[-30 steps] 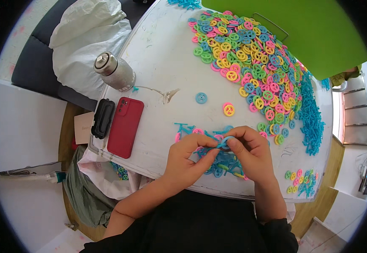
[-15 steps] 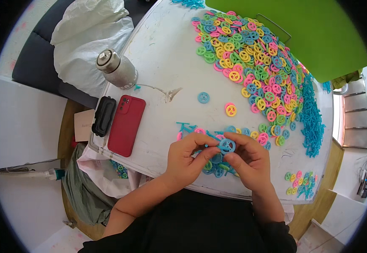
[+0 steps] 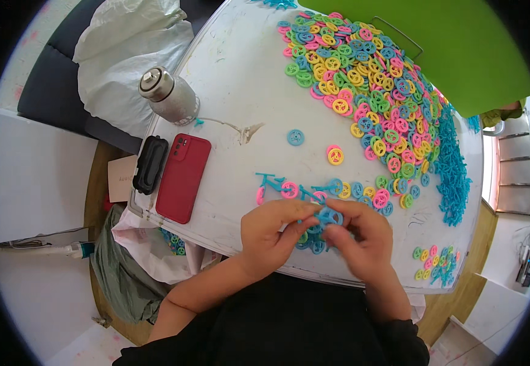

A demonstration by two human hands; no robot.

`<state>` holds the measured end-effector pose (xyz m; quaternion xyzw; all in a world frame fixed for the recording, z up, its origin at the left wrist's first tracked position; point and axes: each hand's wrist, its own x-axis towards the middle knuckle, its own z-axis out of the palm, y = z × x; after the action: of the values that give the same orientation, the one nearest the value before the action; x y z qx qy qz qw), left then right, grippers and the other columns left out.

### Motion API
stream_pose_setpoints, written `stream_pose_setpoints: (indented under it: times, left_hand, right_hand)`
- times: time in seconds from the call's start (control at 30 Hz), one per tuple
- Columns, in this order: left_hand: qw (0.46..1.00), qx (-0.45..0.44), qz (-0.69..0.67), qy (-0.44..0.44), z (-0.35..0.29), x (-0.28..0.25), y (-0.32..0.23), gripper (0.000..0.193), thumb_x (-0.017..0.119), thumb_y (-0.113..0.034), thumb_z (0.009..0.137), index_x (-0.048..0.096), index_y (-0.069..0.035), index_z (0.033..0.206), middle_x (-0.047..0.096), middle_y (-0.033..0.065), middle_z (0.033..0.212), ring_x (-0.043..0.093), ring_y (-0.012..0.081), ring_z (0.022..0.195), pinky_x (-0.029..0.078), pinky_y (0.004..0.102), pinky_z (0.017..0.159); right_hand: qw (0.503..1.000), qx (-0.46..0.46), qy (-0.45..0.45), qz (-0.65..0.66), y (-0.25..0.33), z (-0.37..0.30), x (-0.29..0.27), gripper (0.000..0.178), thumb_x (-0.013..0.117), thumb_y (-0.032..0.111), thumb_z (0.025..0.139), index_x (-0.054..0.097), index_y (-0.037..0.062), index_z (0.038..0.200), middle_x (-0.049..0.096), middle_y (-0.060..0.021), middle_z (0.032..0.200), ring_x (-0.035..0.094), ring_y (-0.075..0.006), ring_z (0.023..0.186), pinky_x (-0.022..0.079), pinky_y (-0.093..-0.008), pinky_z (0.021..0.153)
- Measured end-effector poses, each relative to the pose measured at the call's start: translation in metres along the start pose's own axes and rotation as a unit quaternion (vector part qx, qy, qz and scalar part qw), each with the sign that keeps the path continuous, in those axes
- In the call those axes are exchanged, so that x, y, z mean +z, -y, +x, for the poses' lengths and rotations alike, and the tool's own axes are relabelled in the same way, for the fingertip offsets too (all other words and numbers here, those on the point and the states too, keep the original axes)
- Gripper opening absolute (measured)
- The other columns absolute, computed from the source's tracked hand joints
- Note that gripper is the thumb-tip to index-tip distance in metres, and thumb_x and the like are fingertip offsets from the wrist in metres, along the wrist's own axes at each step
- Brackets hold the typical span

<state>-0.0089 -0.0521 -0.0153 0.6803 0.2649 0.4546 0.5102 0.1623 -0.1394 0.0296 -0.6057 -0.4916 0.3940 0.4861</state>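
Note:
My left hand (image 3: 271, 235) is closed in a pinch on a blue plastic frame piece, mostly hidden by the fingers. Facing it, my right hand (image 3: 362, 235) grips a small blue toy wheel (image 3: 335, 217) between thumb and fingers. The wheel and the piece meet between my fingertips, slightly blurred. Just beyond my left fingers stands a small blue toy bicycle (image 3: 273, 180) with pink wheels. More blue frame parts (image 3: 310, 194) and wheels lie around and under my hands, partly covered.
A large heap of coloured toy wheels (image 3: 368, 79) spreads across the far right, beside a pile of blue frame pieces (image 3: 454, 174) and a green board (image 3: 435, 49). At left are a steel flask (image 3: 170, 97), a red phone (image 3: 184, 177) and a black case (image 3: 151, 165). Sorted parts (image 3: 435, 266) lie near the right edge.
My left fingertips have shifted slightly right, closer to the blue wheel, which has tilted. The toy bicycle beyond my left hand shows more fully now.

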Motion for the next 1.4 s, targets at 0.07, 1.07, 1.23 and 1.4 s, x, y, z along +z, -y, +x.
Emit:
stream_pose_setpoints:
  times: [0.07, 1.07, 1.23, 1.4]
  left_hand:
    - [0.994, 0.082, 0.037, 0.060, 0.005, -0.006, -0.006, 0.018, 0.074, 0.005, 0.086, 0.069, 0.000, 0.102, 0.074, 0.0124, 0.099, 0.070, 0.0190, 0.091, 0.055, 0.0296, 0.080]
    - [0.925, -0.004, 0.272, -0.267, 0.009, -0.147, -0.016, 0.011, 0.068, 0.005, 0.087, 0.070, 0.000, 0.097, 0.069, 0.0089, 0.096, 0.063, 0.0168, 0.089, 0.048, 0.0280, 0.083]
    - [0.907, -0.023, 0.263, -0.328, -0.011, -0.191, -0.016, 0.011, 0.068, 0.002, 0.090, 0.069, 0.000, 0.100, 0.066, 0.0038, 0.099, 0.058, 0.0092, 0.084, 0.047, 0.0242, 0.078]
    - [0.908, -0.043, 0.283, -0.305, -0.024, -0.184, -0.009, 0.011, 0.068, 0.003, 0.089, 0.069, 0.000, 0.099, 0.067, 0.0041, 0.098, 0.059, 0.0102, 0.084, 0.047, 0.0243, 0.078]
  right_hand:
    - [0.941, 0.196, 0.017, 0.276, 0.001, -0.002, -0.002, 0.041, 0.069, 0.004, 0.091, 0.059, 0.0004, 0.130, 0.069, -0.0071, 0.087, 0.064, -0.0118, 0.071, 0.053, -0.0282, 0.061]
    - [0.886, -0.118, 0.030, -0.447, -0.035, 0.088, -0.029, 0.039, 0.075, 0.009, 0.081, 0.064, 0.0043, 0.118, 0.061, -0.0116, 0.105, 0.065, -0.0263, 0.084, 0.053, -0.0352, 0.071]
    - [0.898, -0.065, 0.040, -0.433, -0.033, 0.092, -0.029, 0.033, 0.072, 0.005, 0.083, 0.064, 0.0026, 0.115, 0.060, -0.0114, 0.103, 0.065, -0.0253, 0.080, 0.053, -0.0340, 0.071]
    - [0.917, -0.075, 0.041, -0.390, -0.039, 0.096, -0.027, 0.025, 0.071, 0.002, 0.084, 0.066, 0.0007, 0.109, 0.060, -0.0116, 0.096, 0.064, -0.0247, 0.079, 0.052, -0.0337, 0.070]
